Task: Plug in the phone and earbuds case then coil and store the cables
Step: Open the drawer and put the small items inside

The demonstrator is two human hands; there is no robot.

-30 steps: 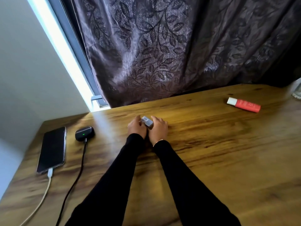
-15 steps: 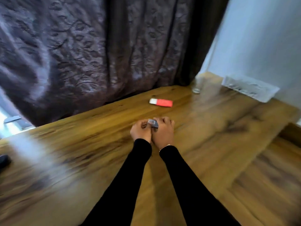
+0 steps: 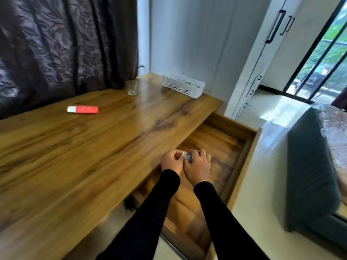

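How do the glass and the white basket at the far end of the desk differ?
The glass is clear, round and upright, and looks empty; the white basket is opaque, long and rectangular, with pale items inside too blurred to name. The glass stands nearer the curtain, the basket by the wall. Both rest on the desk, untouched by the hands.

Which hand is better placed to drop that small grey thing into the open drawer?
Probably right. Both hands pinch the small grey item, but the right hand is already over the open drawer, while the left hand sits at the desk edge.
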